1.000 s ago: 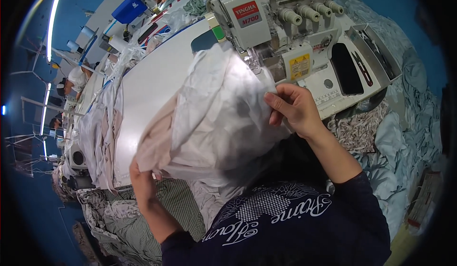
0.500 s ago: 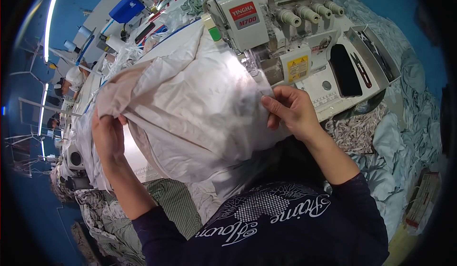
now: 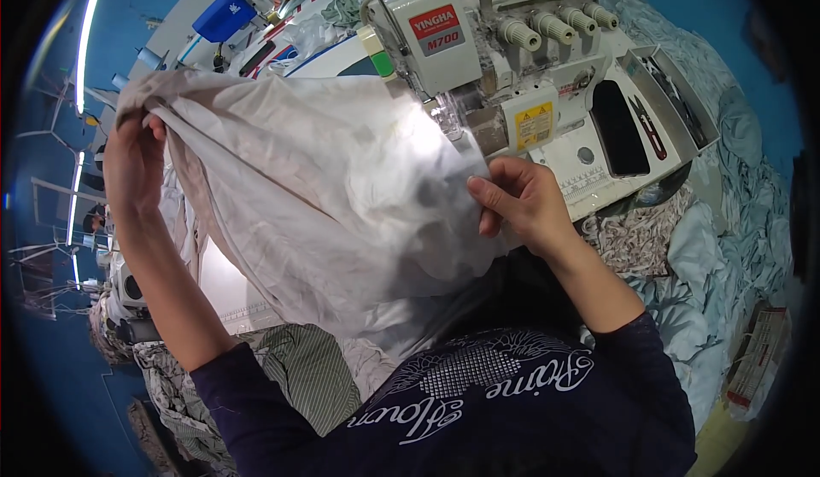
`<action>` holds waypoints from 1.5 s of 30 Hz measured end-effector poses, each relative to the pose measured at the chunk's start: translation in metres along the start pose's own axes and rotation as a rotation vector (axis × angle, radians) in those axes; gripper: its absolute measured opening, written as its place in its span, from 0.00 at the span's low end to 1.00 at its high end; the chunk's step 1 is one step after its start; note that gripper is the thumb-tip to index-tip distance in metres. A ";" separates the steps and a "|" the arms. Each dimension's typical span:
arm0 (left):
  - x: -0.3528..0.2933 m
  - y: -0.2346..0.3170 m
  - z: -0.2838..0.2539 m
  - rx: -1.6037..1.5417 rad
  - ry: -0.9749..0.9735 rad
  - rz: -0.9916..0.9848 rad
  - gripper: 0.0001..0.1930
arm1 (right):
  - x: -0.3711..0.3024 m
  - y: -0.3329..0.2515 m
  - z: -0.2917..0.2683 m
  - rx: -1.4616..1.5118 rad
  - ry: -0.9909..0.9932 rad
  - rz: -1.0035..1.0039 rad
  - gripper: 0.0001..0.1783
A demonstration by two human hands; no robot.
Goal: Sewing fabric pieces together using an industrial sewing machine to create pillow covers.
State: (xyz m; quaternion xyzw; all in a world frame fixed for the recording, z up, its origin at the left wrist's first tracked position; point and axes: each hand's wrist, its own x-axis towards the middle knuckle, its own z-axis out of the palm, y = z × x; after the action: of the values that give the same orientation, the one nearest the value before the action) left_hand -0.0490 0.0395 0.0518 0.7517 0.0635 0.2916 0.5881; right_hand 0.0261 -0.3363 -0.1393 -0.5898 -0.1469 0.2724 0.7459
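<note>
Looks like I'm guiding a seam: pale cloth (image 3: 316,178) runs from centre to 10 o'clock, edge by the sewing machine (image 3: 440,50) at 12. Left hand (image 3: 134,168) grips a bunched fold at 10, right hand (image 3: 525,204) pinches the edge at 3. Next calls for smoothing, I reckon.

The pale cloth (image 3: 342,178) hides part of the left hand (image 3: 133,165), while the top edge crops the sewing machine (image 3: 448,67).

The cloth (image 3: 342,178) at ten o'clock is coloured white. Grey-green fabric (image 3: 305,374) at seven is finely striped; the navy shirt (image 3: 530,413) at five is printed in white.
</note>
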 end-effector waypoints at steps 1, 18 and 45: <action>0.007 0.004 0.000 -0.001 -0.001 0.000 0.13 | 0.000 0.001 0.000 0.011 -0.004 0.000 0.10; 0.129 0.070 -0.028 0.125 0.145 0.059 0.13 | 0.001 0.003 -0.002 0.008 0.003 0.001 0.10; -0.187 -0.144 0.092 0.795 0.201 0.050 0.04 | 0.003 0.006 -0.006 0.008 -0.032 -0.022 0.09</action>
State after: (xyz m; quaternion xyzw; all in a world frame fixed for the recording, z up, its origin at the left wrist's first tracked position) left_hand -0.1200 -0.0769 -0.1619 0.8895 0.2101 0.3304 0.2354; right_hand 0.0298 -0.3385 -0.1467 -0.5806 -0.1640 0.2742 0.7489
